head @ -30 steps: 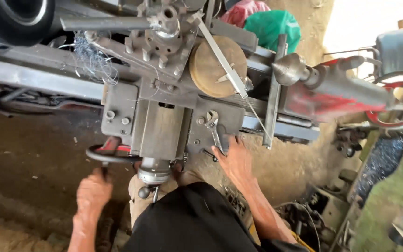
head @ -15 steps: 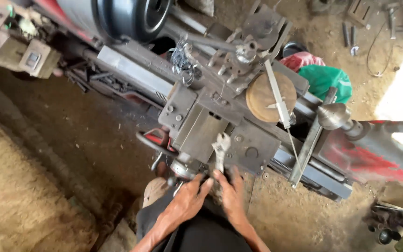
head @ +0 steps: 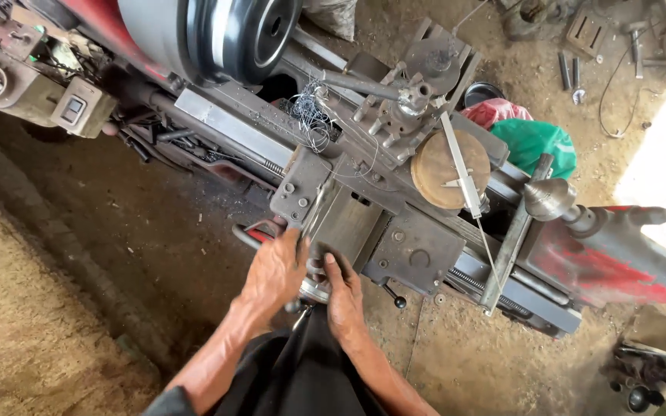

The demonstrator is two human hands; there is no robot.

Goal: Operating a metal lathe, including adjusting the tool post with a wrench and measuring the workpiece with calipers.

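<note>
I stand at a grey metal lathe carriage (head: 410, 246) seen from above. My left hand (head: 275, 273) lies over the red-rimmed handwheel (head: 250, 233) at the carriage's front, fingers curled on it. Beside it, my right hand (head: 342, 296) grips a small round metal crank (head: 316, 283) under the apron. A round wooden disc (head: 445, 171) with a steel caliper (head: 462, 179) across it rests on the carriage top. The tool post (head: 406, 104) stands behind, with tangled metal swarf (head: 314, 115) next to it.
A large dark chuck (head: 233, 35) sits at the upper left, and the red tailstock (head: 618, 262) with its pointed centre (head: 547, 199) at the right. A green bag (head: 533, 145) lies behind the bed. Loose tools lie on the dirt floor (head: 79, 270).
The view swung left and showed the chuck. My left hand rose from low beside my leg to the handwheel, and my right hand moved left onto the small crank.
</note>
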